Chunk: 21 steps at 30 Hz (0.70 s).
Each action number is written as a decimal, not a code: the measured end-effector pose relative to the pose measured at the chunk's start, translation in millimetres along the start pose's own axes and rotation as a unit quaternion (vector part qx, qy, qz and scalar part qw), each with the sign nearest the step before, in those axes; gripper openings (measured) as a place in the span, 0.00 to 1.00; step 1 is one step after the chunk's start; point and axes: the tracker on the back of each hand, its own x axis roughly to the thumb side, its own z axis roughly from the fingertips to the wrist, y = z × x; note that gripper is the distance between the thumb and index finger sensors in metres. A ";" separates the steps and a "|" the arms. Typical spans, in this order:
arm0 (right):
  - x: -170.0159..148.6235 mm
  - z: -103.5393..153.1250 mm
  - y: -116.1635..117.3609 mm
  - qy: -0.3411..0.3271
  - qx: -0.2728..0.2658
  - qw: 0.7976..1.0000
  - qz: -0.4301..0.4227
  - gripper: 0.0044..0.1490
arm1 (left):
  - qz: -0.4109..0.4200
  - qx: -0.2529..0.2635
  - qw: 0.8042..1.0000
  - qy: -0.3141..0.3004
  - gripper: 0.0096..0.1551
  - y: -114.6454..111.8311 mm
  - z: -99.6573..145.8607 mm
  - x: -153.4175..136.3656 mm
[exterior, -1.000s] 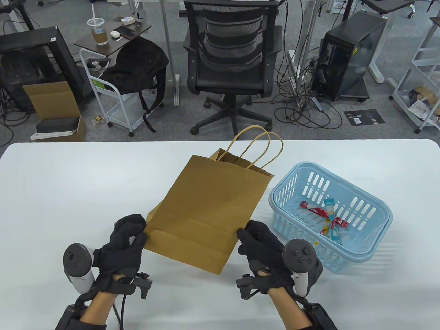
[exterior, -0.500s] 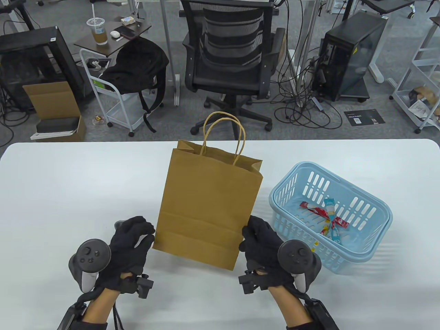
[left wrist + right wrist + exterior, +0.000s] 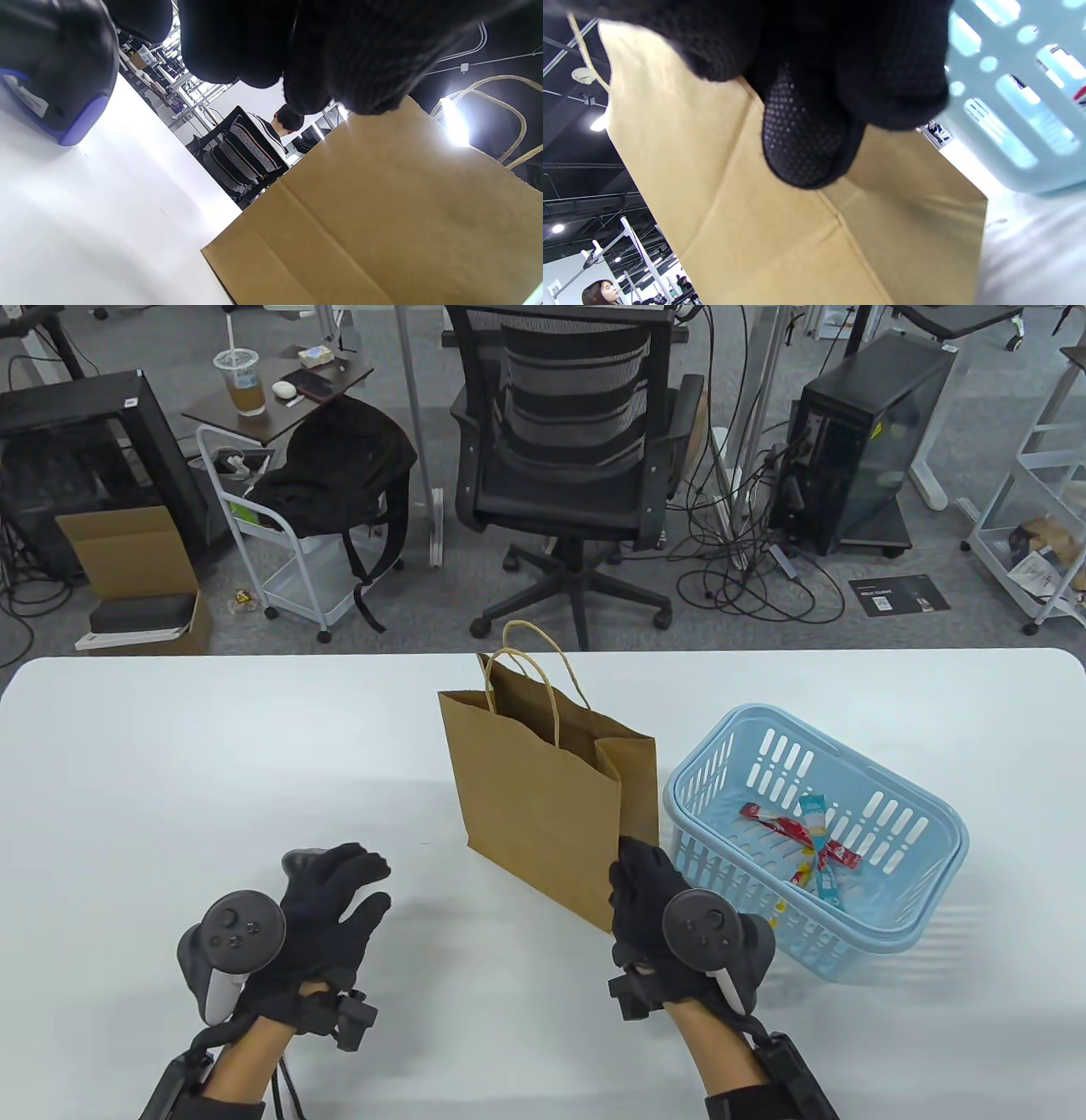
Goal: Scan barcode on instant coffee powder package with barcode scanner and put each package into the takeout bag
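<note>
The instant coffee packages [image 3: 806, 840] lie crossed in the bottom of the blue basket [image 3: 925, 916], which sits on the right of the white bench [image 3: 170, 763]. Just left of it stands the takeout bag [image 3: 543, 797], upright with its mouth open and its handles up. We hold the bag's near right corner with our right grip [image 3: 649, 899], fingers curled against the paper. Our left grip [image 3: 327, 912] hovers well left of the bag, fingers loosely spread and holding nothing. A dark, blue-edged object [image 3: 55, 80] lies on the bench just beside it.
</note>
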 end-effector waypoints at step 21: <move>-21.3 -13.9 0.7 -0.030 0.110 0.993 -0.009 0.24 | -0.008 -0.014 1.000 0.002 0.33 -1.6 -0.9 -1.7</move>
